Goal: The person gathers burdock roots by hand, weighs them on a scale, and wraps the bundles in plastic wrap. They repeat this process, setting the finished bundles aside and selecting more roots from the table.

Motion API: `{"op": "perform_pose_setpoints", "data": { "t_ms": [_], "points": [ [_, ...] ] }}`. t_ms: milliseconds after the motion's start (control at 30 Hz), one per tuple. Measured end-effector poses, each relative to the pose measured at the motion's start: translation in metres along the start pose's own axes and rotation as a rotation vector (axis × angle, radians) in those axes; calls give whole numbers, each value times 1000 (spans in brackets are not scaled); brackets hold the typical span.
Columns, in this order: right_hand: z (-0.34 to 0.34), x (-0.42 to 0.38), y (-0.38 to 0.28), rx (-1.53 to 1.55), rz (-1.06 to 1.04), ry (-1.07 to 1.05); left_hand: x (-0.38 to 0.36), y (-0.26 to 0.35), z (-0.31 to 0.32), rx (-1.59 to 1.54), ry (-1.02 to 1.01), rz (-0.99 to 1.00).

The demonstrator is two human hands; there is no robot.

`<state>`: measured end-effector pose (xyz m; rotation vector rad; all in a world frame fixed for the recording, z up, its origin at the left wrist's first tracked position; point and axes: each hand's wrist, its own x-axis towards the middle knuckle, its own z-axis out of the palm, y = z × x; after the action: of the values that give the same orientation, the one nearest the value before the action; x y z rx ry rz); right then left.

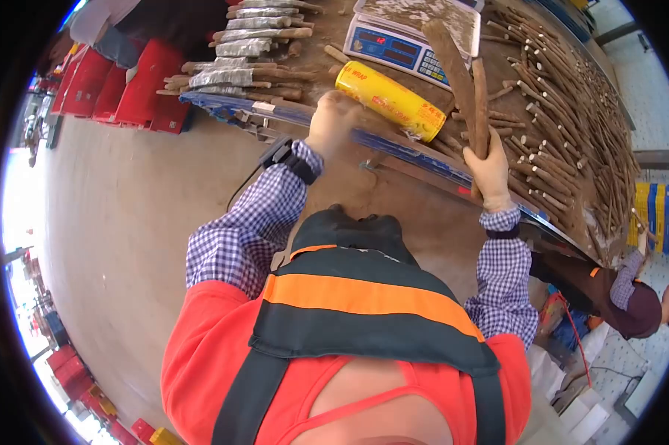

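My right hand (490,170) is wrapped round the lower ends of brown root sticks (456,70), one broad and one thin, which point up over the table edge. My left hand (333,122) is smeared by motion, just off the near edge, and its fingers do not show clearly. Right beside it lies a yellow roll of cling wrap (390,100) on the table. Behind the roll stands a digital scale (397,48) with a lit red readout and a dirty pan. Both hands look covered by thin pale gloves.
Bundles of sticks bound in clear film (245,48) lie at the table's left. Many loose sticks (564,111) cover its right side. Red bins (130,85) stand on the floor at far left. Another person (634,300) works at the right end; a further person (112,44) is at upper left.
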<state>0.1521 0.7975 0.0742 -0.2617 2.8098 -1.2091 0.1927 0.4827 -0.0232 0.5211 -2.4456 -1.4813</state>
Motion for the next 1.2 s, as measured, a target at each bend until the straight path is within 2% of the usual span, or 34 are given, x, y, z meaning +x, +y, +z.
{"op": "perform_pose_setpoints", "data": {
  "t_ms": [33, 100, 133, 167, 233, 267, 300, 367, 400, 500, 533, 567, 633, 700, 767, 833, 900, 933, 967, 1000, 1033, 1100, 1133, 1200],
  "points": [
    [-4, -9, 3, 0, -2, 31, 11, 7, 3, -2, -9, 7],
    [-10, -25, 12, -2, -1, 63, 31, 17, 8, -790, -303, -666],
    [-12, -33, 17, -7, 28, 56, 46, 2, 25, -878, -302, -765],
    [-14, -40, 21, -10, 54, 49, 61, -23, 42, -877, -303, -764],
    [-16, -50, 24, 20, 60, 61, 88, -79, 80, -1038, -515, -803],
    [-16, -54, 27, 29, 77, 58, 98, -105, 95, -931, -662, -876],
    [-16, -55, 28, 39, 94, 57, 99, -101, 93, -926, -663, -876],
    [-15, -55, 20, 71, 119, 61, 97, -75, 79, -443, -881, -521],
    [-14, -54, 15, 97, 142, 61, 91, -59, 70, -441, -885, -516],
    [-9, -42, 15, 71, 112, 54, 60, -9, 48, -504, -640, -592],
    [-8, -37, 10, 94, 78, 43, 51, -8, 45, -669, -558, -532],
    [-6, -34, 5, 87, 81, 55, 46, -6, 41, -673, -570, -525],
    [-3, -26, -4, -3, -43, 59, 38, 1, 31, -775, -548, -487],
    [8, -16, 4, -64, -211, 137, 35, -5, 24, -799, -662, -423],
    [12, -2, -14, -149, -197, 131, 18, 10, 18, -649, -509, -264],
    [15, 22, -32, -183, -297, 87, 14, -10, 5, -63, -402, 723],
    [26, 54, -46, -287, -464, -16, -12, 7, -9, -494, -636, 85],
    [40, 71, -45, -344, -590, 19, -23, 11, -17, -488, -648, 94],
    [56, 81, -44, -401, -712, 52, -33, 12, -26, -360, -586, 265],
    [68, 86, -52, -526, -712, -56, -42, 15, -34, -233, -521, 434],
    [76, 91, -60, -652, -711, -167, -51, 24, -44, -231, -531, 443],
    [93, 79, -68, -789, -706, -397, -65, 47, -67, -1124, -427, 103],
    [102, 69, -54, -622, -705, -416, -61, 70, -83, -1117, -431, 104],
    [109, 46, -23, -400, -630, -474, -58, 106, -111, -1060, -27, 268]
  ]
}}
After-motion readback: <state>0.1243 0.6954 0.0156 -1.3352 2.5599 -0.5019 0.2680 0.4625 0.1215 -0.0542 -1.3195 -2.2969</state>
